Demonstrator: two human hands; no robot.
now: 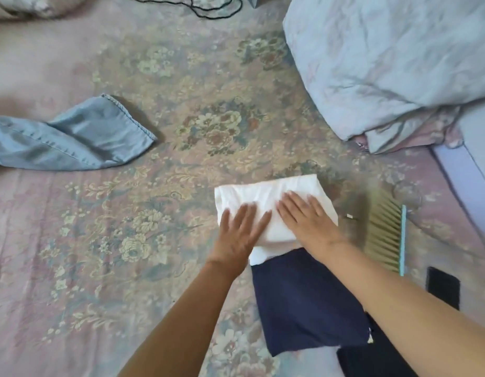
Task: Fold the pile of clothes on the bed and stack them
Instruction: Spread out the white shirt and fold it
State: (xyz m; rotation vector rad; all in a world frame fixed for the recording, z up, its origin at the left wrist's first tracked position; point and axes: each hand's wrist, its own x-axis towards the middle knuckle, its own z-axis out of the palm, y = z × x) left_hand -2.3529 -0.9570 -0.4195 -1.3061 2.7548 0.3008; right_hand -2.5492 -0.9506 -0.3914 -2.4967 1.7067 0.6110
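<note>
Grip: our left hand (240, 235) and right hand (306, 221) press flat, fingers straight, on soft folded white garment (263, 197) | Place: overlapping navy garment (304, 303) on floral bed (127, 213) | Around: bristly brush (385, 235) right; blue satin cloth (72, 137) left.

Floral bed (159, 85) bears blue garment (72, 140), duvet (385, 63), brush (385, 235).

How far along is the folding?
Done: a navy garment lies folded flat near the bed's edge. In hand: both hands, left and right, press flat on a folded white garment that overlaps the navy one's far edge. Left: a blue garment lies unfolded at the left. A dark item by the navy piece is too cut off to judge.
</note>
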